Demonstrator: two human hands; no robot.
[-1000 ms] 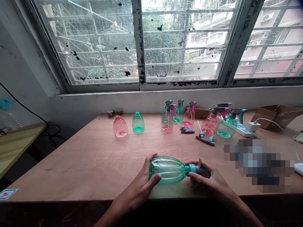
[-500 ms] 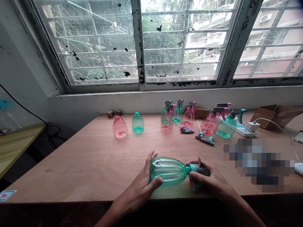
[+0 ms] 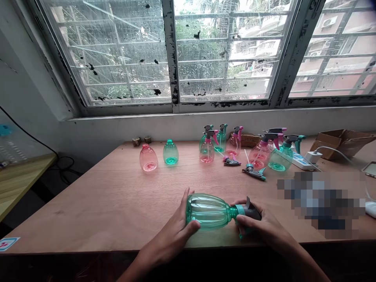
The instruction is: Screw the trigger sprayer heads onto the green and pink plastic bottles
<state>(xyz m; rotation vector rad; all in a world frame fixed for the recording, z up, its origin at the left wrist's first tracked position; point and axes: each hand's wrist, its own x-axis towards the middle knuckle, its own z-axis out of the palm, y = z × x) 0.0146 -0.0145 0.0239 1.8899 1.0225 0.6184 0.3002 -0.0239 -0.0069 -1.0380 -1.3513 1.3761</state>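
A clear green spray bottle [image 3: 210, 211] lies sideways between my hands above the table's front edge. Its ribbed base points left, and its black-and-teal spray head [image 3: 251, 209] points right at the neck. My left hand [image 3: 179, 229] cups the base end, thumb in front and fingers behind. My right hand [image 3: 261, 225] is closed around the spray head and collar; the trigger is partly hidden by its fingers. Farther back stand a pink bottle [image 3: 149, 158] and a green bottle [image 3: 170, 152], both without spray heads.
Several pink and green spray bottles [image 3: 207, 150] stand along the back. Two loose spray heads, one pink-and-black [image 3: 232, 161] and one teal-and-black [image 3: 254, 172], lie before them. At right are a power strip [image 3: 304, 161], a cardboard box [image 3: 342, 145] and a blurred patch.
Hardly anything differs. The bottle and both hands have shifted very slightly, and the grip looks the same.
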